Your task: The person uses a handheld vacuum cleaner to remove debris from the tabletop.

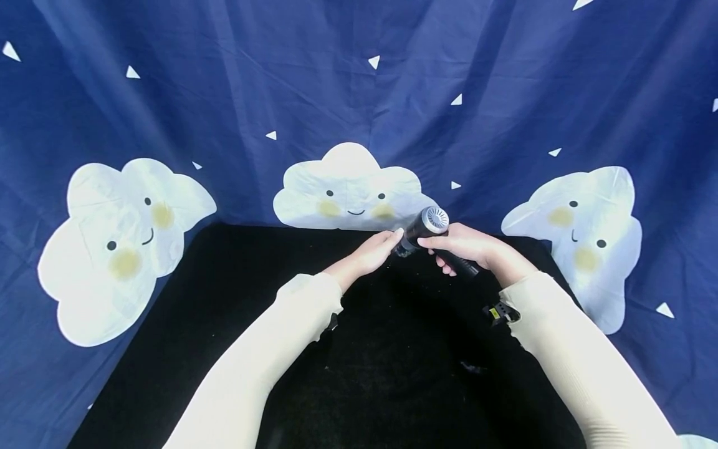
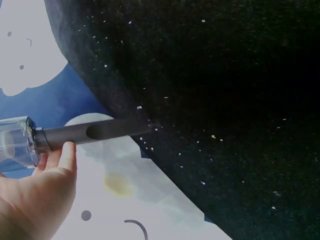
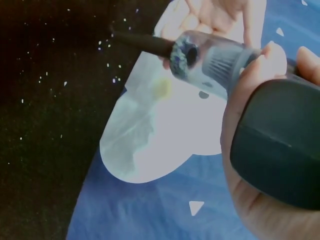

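Note:
A black handheld vacuum cleaner point(image 1: 412, 234) with a silver vented end is held over the far edge of the black surface. My right hand point(image 1: 471, 243) grips its handle point(image 3: 280, 140), fingers wrapped round it. My left hand point(image 1: 370, 252) holds the front part, its thumb on the near side. In the left wrist view, the fingers lie under the joint between the clear dust cup point(image 2: 15, 145) and the dark nozzle point(image 2: 72, 134). The nozzle tip points down at the black cloth; whether it touches cannot be told. Greyish debris point(image 3: 178, 59) shows inside the cup.
Black cloth point(image 1: 348, 374) covers the table, with small pale specks point(image 2: 213, 136) scattered about. A faint greyish patch point(image 1: 473, 368) lies nearer the front right. Behind and beside the table hangs a blue curtain point(image 1: 314, 75) printed with white clouds.

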Available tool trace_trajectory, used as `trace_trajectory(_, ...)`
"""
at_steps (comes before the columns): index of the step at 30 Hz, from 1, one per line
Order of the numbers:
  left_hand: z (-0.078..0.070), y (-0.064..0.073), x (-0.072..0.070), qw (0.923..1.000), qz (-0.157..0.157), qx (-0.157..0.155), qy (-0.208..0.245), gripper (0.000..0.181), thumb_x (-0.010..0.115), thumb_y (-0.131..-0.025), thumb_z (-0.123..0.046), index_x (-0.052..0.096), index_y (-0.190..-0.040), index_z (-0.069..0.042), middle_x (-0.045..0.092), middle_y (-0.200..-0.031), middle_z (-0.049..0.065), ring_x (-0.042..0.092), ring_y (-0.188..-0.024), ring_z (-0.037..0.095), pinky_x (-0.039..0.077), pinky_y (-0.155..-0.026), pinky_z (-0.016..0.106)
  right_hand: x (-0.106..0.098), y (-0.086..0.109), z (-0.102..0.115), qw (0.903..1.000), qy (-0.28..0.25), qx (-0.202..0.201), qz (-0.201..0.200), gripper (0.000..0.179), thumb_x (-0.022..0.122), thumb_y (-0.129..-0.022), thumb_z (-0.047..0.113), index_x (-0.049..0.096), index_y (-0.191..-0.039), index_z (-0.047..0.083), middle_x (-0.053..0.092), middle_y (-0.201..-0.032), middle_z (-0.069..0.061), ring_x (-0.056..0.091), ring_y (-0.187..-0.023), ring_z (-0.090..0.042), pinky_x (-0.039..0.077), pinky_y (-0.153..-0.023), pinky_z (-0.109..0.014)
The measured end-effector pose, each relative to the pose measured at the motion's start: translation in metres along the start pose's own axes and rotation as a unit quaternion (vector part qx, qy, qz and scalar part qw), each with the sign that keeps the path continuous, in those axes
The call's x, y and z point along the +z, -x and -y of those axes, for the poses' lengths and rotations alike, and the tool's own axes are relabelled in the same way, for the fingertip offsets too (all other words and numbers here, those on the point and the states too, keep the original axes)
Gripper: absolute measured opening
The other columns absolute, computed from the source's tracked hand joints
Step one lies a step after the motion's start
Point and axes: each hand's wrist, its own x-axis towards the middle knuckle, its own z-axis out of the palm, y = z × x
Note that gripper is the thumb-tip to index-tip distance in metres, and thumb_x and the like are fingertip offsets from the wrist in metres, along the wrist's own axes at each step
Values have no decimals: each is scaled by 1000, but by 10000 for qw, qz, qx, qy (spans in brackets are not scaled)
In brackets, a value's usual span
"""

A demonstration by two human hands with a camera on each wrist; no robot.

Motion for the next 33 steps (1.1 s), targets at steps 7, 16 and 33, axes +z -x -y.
trace_trajectory(7, 4, -4, 2, 9990, -229, -25, 394, 66, 31, -106, -57, 57, -135, -4, 59, -117, 12, 53, -106, 25, 42, -96, 41, 10, -10, -5, 9993, -181, -161, -293, 41, 65, -97, 40, 57, -97, 0, 57, -70, -9, 58, -55, -21, 54, -57, -34)
trace_trajectory(16, 6, -8, 7, 9987, -234, -54, 451, 61, 33, -106, -54, 63, -122, -3, 60, -110, 11, 54, -105, 28, 42, -94, 40, 8, -7, -4, 9996, -66, -23, -284, 42, 64, -97, 41, 57, -97, 0, 57, -69, -8, 59, -55, -20, 54, -58, -35)
trace_trajectory(33, 6, -10, 0, 9988, 8, -91, 489, 61, 33, -107, -50, 59, -131, 0, 61, -127, 13, 58, -118, 27, 44, -103, 39, 7, -6, -3, 9997, -181, 21, -148, 44, 64, -97, 43, 56, -97, 0, 57, -69, -7, 59, -55, -19, 54, -59, -34)
